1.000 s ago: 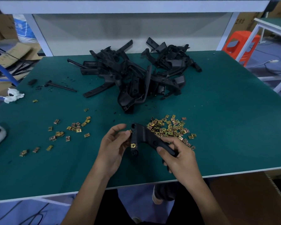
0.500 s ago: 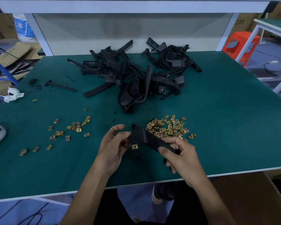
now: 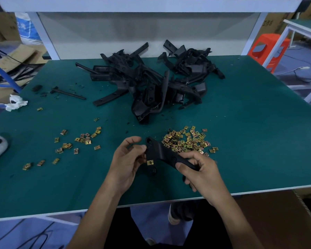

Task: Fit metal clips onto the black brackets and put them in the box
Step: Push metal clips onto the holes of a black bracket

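The black bracket [image 3: 162,151] hangs just above the bench [image 3: 250,132], one metal clip [image 3: 150,162] seated on it. The right hand [image 3: 203,173] grips its arm, and the left hand [image 3: 127,159] pinches its upper edge. I think a crooked push could pop the clip off.

1. Your left hand [image 3: 127,159] is turned with its palm toward the right. Its fingers are curled, and their tips close on the upper-left edge of the black bracket [image 3: 159,151].
2. Your right hand [image 3: 200,170] grips the bracket's lower-right end, with the thumb laid across the top and the other fingers curled underneath.
3. Your two hands sit close together at about the same height and do not touch; only the bracket joins them.
4. Your forearms are bare. They rise from the bottom edge and converge, the left from the lower left and the right from the lower right.
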A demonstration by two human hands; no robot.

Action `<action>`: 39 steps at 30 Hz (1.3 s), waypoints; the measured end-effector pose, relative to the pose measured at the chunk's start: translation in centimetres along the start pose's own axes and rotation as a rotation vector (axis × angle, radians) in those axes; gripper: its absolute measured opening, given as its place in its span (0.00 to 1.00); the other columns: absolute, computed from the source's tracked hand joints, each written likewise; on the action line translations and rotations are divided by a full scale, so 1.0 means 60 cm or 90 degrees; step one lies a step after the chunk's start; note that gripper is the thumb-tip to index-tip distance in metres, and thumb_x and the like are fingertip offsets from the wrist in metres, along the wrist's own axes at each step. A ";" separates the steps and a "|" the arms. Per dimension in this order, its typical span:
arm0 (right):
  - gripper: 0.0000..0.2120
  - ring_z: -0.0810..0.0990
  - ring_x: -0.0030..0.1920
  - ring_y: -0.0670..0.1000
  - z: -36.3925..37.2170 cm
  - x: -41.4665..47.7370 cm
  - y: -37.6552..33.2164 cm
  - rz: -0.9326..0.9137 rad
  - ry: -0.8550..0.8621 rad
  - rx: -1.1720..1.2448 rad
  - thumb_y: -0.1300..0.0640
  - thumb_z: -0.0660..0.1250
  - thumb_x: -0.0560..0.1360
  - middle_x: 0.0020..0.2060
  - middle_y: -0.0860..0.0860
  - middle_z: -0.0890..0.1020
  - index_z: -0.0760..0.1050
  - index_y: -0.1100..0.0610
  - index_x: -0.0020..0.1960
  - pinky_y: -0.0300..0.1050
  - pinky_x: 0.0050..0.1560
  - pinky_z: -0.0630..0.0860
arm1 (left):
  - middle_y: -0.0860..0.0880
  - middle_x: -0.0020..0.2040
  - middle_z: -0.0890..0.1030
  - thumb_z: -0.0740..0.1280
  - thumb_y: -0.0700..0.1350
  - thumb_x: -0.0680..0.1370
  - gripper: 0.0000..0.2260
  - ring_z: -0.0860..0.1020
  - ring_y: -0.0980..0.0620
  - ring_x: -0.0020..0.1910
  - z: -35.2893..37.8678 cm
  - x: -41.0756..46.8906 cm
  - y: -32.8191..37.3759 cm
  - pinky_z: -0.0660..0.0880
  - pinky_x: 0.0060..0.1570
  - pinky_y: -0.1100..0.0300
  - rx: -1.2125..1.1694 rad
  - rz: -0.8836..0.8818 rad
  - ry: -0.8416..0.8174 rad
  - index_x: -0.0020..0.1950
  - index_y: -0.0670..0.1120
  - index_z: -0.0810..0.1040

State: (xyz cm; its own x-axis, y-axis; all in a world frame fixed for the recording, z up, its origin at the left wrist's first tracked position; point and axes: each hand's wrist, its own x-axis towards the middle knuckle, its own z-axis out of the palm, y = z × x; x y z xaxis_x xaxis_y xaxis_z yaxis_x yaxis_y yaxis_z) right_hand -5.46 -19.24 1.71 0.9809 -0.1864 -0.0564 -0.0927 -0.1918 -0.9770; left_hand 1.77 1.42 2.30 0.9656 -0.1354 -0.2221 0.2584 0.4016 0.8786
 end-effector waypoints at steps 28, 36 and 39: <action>0.07 0.69 0.19 0.50 -0.006 0.003 -0.006 0.025 -0.024 0.005 0.61 0.74 0.77 0.28 0.54 0.77 0.84 0.51 0.52 0.41 0.21 0.65 | 0.49 0.35 0.79 0.65 0.31 0.79 0.10 0.76 0.56 0.28 -0.005 0.002 -0.002 0.76 0.30 0.65 -0.035 -0.003 -0.015 0.54 0.45 0.77; 0.07 0.71 0.20 0.50 -0.014 0.008 -0.009 0.044 -0.066 -0.041 0.59 0.75 0.76 0.27 0.51 0.77 0.83 0.47 0.48 0.40 0.21 0.66 | 0.52 0.29 0.70 0.67 0.31 0.77 0.15 0.71 0.57 0.25 -0.016 0.006 -0.002 0.71 0.29 0.67 0.031 0.009 -0.055 0.60 0.45 0.78; 0.10 0.71 0.21 0.50 -0.015 0.008 -0.010 0.051 -0.071 -0.038 0.60 0.75 0.76 0.27 0.51 0.77 0.83 0.44 0.46 0.39 0.21 0.65 | 0.52 0.29 0.70 0.67 0.30 0.77 0.16 0.70 0.57 0.25 -0.021 0.006 0.000 0.70 0.27 0.68 0.055 0.004 -0.080 0.62 0.44 0.79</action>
State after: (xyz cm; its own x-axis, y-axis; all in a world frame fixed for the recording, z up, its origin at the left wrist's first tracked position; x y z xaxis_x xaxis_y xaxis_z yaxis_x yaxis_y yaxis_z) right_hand -5.12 -20.08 2.44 0.9825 -0.0957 -0.1599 -0.1786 -0.2376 -0.9548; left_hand 2.13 2.50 1.68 0.9546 -0.2474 -0.1659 0.2430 0.3246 0.9141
